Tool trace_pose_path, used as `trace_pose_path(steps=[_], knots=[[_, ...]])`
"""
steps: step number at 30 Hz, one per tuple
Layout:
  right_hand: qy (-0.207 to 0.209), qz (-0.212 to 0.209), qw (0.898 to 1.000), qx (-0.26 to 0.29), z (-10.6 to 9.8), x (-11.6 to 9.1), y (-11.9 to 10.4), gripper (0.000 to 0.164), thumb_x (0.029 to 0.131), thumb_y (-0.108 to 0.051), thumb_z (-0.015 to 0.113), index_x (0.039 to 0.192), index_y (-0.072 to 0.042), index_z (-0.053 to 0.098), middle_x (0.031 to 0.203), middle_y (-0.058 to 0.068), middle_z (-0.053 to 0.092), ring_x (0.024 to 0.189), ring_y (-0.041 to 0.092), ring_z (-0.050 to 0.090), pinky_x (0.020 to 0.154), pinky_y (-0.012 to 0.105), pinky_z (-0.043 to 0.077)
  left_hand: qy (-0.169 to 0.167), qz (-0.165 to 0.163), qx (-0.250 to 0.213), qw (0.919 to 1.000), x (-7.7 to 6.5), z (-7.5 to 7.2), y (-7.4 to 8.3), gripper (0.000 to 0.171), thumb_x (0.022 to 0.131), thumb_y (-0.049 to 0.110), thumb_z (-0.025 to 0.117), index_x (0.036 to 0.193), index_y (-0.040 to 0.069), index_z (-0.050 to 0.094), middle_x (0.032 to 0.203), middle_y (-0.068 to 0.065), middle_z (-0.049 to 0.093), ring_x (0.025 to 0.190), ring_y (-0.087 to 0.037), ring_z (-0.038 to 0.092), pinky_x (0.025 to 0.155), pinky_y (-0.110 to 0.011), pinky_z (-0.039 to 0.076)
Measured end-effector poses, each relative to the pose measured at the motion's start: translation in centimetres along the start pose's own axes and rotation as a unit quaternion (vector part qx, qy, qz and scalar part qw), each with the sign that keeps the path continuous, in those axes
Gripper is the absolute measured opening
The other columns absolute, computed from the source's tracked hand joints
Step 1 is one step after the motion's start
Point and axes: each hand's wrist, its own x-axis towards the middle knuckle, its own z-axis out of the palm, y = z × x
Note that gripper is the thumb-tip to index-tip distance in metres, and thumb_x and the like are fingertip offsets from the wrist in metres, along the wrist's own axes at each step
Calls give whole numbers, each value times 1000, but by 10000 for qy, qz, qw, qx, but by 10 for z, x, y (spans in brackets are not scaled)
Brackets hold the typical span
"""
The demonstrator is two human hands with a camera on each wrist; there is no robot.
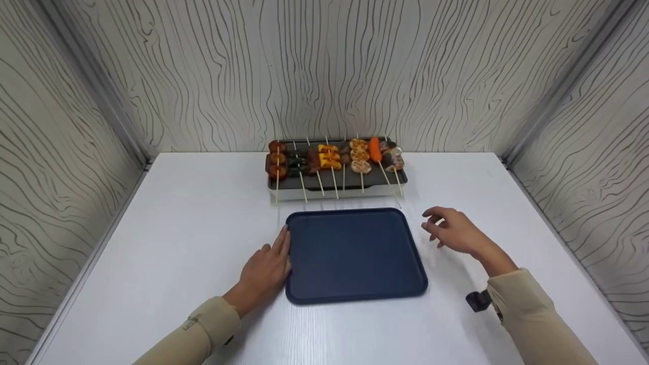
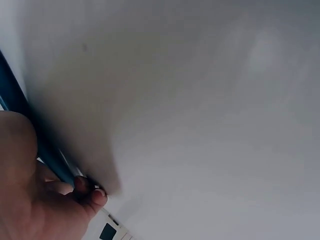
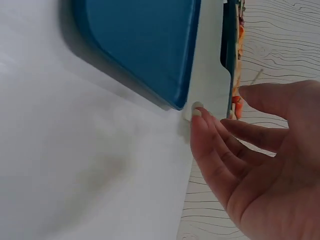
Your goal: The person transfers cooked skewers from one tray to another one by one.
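A dark blue rectangular tray (image 1: 355, 253) lies flat on the white table. My left hand (image 1: 266, 268) rests against its left rim, fingers stretched along the edge; in the left wrist view the hand (image 2: 35, 200) is beside the blue rim, which it partly hides. To the right of the tray, my right hand (image 1: 454, 230) hovers with loosely bent fingers and nothing in them. The right wrist view shows that hand (image 3: 265, 165) apart from the tray's corner (image 3: 170, 95). Behind the tray, several food skewers (image 1: 329, 157) lie side by side on a grill (image 1: 337, 192).
The grill has a black top plate and a white base, and stands near the table's back edge. Skewer sticks overhang its front towards the tray. Wood-grain patterned panels (image 1: 324, 66) enclose the white table (image 1: 177, 228) at the back and sides.
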Motion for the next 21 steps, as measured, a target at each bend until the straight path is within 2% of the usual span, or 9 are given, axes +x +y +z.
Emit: trace_pose_path(steps=[4,8,14,21], knots=[[253,-78,9992,-291,-15,18,-12,37,103,-14,59,129,12,58,105,22,69,75,20,69,61,36,58,-90,-35,-142,9999,0,-1,0,53,100,20,56,146,-5,51,156,-14,47,81,-27,60,66,-35,54],[468,-9,9979,-442,-23,43,-17,35,102,-16,60,125,11,62,100,19,73,71,16,66,57,32,55,-70,10,-190,9998,0,-2,0,52,100,21,55,145,-5,52,155,-15,47,83,-28,61,68,-36,55],[646,24,9966,-506,-21,82,-17,36,101,-17,62,122,12,63,101,26,73,62,11,64,52,26,52,-78,-74,-178,9998,0,-4,0,53,100,21,56,146,-5,51,156,-14,47,84,-28,61,70,-36,55],[540,81,9968,-591,-14,110,-14,36,99,-14,63,121,14,62,96,28,73,55,12,64,50,27,52,-96,-7,-102,9999,1,-4,1,53,100,22,55,146,-4,51,156,-14,46,85,-28,62,70,-36,55]])
